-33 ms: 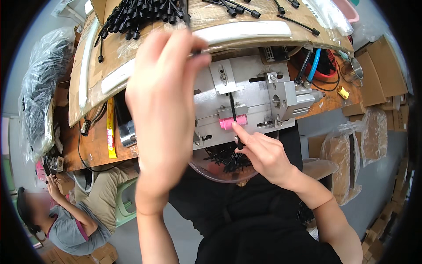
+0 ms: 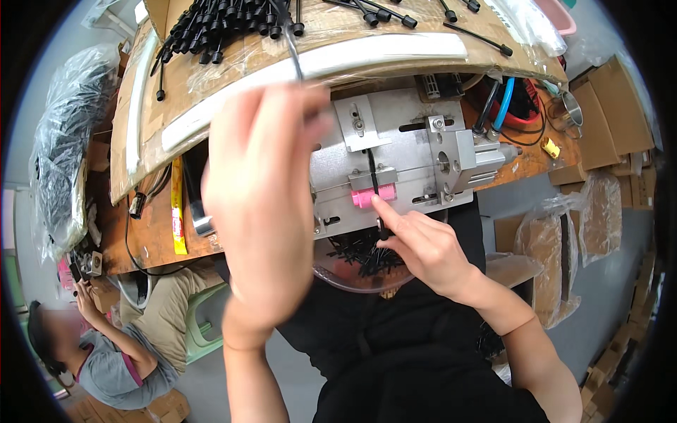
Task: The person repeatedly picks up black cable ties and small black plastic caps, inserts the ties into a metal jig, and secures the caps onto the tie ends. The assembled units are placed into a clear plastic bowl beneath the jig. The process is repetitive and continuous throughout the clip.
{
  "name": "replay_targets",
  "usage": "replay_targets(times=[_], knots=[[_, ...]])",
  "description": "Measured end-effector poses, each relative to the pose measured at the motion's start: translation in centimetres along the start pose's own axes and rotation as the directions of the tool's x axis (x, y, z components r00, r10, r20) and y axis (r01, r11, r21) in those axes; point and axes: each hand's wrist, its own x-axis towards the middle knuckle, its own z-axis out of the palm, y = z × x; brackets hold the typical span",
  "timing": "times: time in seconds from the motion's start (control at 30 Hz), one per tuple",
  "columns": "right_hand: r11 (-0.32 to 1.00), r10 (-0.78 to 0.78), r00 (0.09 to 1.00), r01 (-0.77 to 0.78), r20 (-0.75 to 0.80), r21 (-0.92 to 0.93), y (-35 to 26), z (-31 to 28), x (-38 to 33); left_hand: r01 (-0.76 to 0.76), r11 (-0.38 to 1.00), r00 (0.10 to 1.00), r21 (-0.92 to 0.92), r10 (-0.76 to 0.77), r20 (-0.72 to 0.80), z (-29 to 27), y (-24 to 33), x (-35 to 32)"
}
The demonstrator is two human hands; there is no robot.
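grey floor [image 2: 201, 384] runs under one wooden workbench [image 2: 141, 241], where two bare hands work at one metal plate [image 2: 330, 158]. one pink cylinder [image 2: 363, 199] sits near the middle of the plate's front edge, one black strip [image 2: 372, 163] running to it. the right hand [image 2: 430, 254] points its index finger straight, tip at the cylinder; the thumb sits lower, beside one small dark piece [image 2: 383, 229], and whether it is pinched cannot be told. the left hand [image 2: 264, 183], blurred, is raised over the plate's left side, its fingers narrowed on one black rod [image 2: 290, 46]. on one cardboard sheet [image 2: 185, 88] lie two white strips [image 2: 395, 53], one along the front edge, one by the left, and a heap of capped rods [image 2: 233, 21] too tangled to count; one stray rod [image 2: 479, 39] lies near the front right edge. below the plate's front edge, one clear tub [image 2: 338, 280] holds a mass of short black pieces [image 2: 374, 255]. toward the bench's right end, one red basket [image 2: 537, 113] contains dark items too shadowed to name, near one metal cup [image 2: 572, 111]. one clear bag [image 2: 70, 134] at left is packed with dark items; one co-worker [image 2: 123, 366] sits nearby.
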Motion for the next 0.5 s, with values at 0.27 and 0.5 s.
replay_targets(times=[0.27,0.5], knots=[[0.995,0.100,0.976,-0.095,-0.194,0.036,-1.4,-3.3,0.3,0.020,0.999,0.930,0.043,-0.035,0.365,2.0,4.1,-11.4],[0.981,0.171,0.958,-0.145,-0.231,0.127,-1.6,-4.4,0.2,0.039,0.997,0.885,0.074,-0.069,0.460,3.5,3.9,-11.7]])
